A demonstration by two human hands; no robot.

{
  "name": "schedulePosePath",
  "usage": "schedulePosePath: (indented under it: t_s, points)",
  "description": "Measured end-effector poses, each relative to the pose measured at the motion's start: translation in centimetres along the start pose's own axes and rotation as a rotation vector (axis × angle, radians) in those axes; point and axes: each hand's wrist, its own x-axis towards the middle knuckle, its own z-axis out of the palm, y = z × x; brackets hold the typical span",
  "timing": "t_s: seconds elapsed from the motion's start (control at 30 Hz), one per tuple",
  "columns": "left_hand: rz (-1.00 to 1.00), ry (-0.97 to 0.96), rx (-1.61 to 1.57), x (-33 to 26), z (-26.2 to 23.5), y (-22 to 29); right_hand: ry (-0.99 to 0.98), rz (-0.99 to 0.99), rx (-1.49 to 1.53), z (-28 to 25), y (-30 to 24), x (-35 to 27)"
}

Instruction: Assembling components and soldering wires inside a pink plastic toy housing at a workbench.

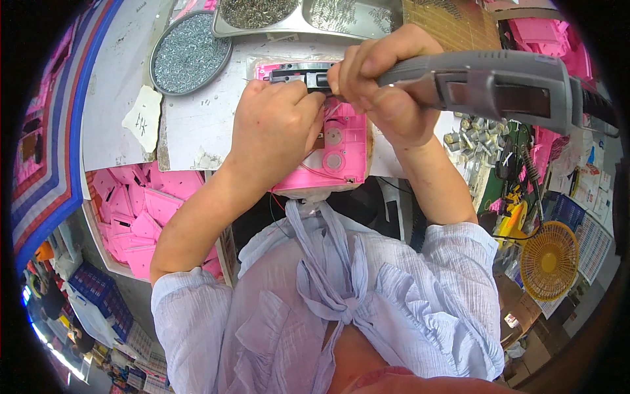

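Note:
My right hand (397,85) is wrapped around the front of a grey electric screwdriver (485,82), held lying almost level, with its black cord leaving at the right end. Its metal nose points left, over a pink plastic housing (348,144) at the table's front edge. My left hand (275,128) is closed beside that nose, over the housing's left part; its fingertips are hidden, so what it pinches does not show. Round fittings and thin red wires are visible inside the housing. A black and silver part (298,69) lies along its far edge.
A round tray of small screws (190,52) stands at the far left, and a metal tray (315,29) of small parts at the back. Pink plastic pieces (144,213) fill a box at left. Small metal motors (476,138) and a yellow basket (549,259) are at right.

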Motion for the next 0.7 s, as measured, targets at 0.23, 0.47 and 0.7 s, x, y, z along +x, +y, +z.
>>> schedulePosePath:
  t_s: [0.23,0.47,0.7]
  points:
    - [-0.010,0.048,-0.014,-0.2,0.5,0.0,-0.008,0.089,-0.074,-0.5,0.3,0.0]
    - [0.046,-0.096,0.111,0.4,-0.2,0.3,0.007,0.106,0.145,-0.6,1.0,0.0]
    - [-0.060,-0.229,0.089,0.8,0.0,0.9,0.002,0.069,0.202,-1.1,0.5,0.0]
